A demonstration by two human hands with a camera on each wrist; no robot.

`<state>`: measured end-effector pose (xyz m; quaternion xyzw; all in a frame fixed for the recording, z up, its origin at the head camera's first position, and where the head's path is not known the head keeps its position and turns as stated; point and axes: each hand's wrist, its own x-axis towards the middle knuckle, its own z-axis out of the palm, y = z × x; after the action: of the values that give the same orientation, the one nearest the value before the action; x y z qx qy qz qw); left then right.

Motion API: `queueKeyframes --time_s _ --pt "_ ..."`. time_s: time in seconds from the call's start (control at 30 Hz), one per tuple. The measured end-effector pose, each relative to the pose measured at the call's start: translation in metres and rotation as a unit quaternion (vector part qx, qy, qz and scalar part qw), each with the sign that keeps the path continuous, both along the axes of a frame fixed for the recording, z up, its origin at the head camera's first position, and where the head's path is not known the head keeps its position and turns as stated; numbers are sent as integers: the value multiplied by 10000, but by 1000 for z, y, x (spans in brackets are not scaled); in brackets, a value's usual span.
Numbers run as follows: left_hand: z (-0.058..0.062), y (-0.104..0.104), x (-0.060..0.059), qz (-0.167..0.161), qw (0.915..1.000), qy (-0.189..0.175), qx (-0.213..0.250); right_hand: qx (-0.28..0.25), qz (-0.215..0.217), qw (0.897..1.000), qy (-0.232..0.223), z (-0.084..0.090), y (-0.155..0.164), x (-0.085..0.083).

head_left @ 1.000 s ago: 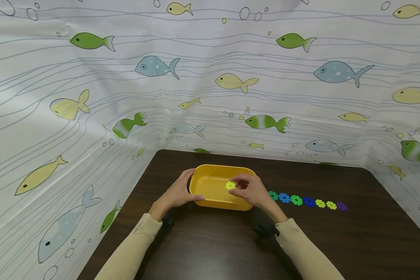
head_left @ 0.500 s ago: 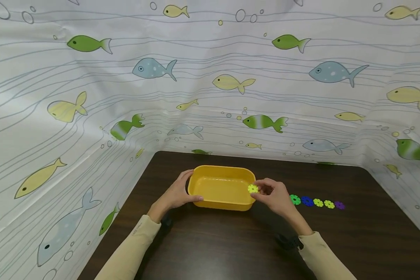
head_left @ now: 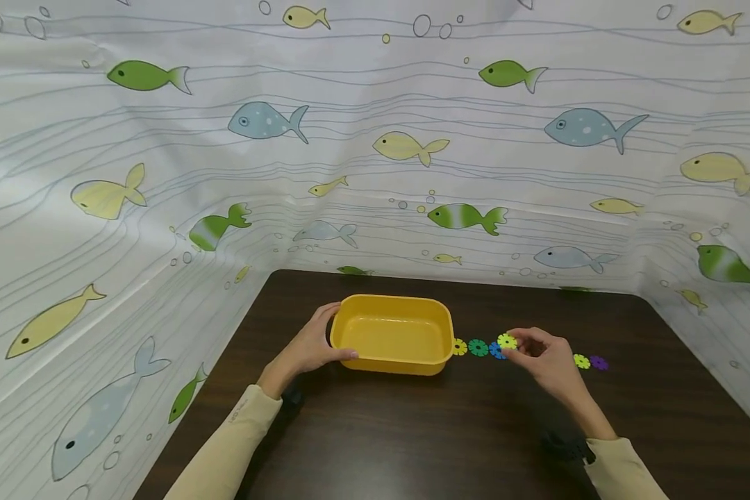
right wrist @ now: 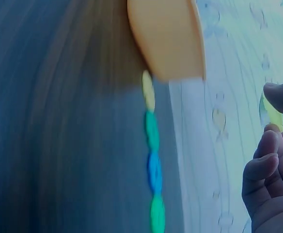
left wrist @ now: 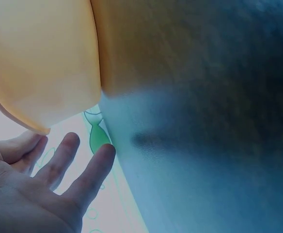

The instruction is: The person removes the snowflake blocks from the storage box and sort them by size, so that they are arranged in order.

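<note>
A yellow plastic tub (head_left: 390,305) stands on the dark wooden table (head_left: 412,430). My left hand (head_left: 309,345) clasps its left end, thumb along the front wall and fingers (left wrist: 59,162) at the rim; the tub (left wrist: 39,63) fills the left wrist view. To the tub's right my right hand (head_left: 540,354) hovers over a row of flower-shaped discs (head_left: 478,347) and pinches a yellow-green disc (head_left: 507,341) between thumb and fingertips. The right wrist view shows that disc (right wrist: 273,115), the row (right wrist: 152,145) and the tub (right wrist: 168,39). The hand hides the row's middle.
The row runs from a yellow disc (head_left: 459,346) against the tub to a purple disc (head_left: 598,362) on the right. White sheets printed with fish (head_left: 375,139) wall the table at the back and both sides.
My right hand has moved right from over the tub's inside to above the row, still pinching the yellow-green disc. The left hand has stayed on the tub.
</note>
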<state>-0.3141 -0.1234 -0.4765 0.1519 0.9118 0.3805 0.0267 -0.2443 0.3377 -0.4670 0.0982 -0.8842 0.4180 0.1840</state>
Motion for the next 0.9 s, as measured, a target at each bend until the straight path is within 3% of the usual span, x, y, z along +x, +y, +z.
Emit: queueKeyframes --time_s 0.23,0.47,0.9 --pt "2 1 1 3 10000 -34 -32 255 -803 9961 -272 -4 49 8" --pt "1 2 0 -2 10000 -39 -46 596 -1150 9904 -477 -9 98 16" --pt "1 1 1 -26 10000 30 -19 1274 -1945 9654 -1178 -27 167 11"
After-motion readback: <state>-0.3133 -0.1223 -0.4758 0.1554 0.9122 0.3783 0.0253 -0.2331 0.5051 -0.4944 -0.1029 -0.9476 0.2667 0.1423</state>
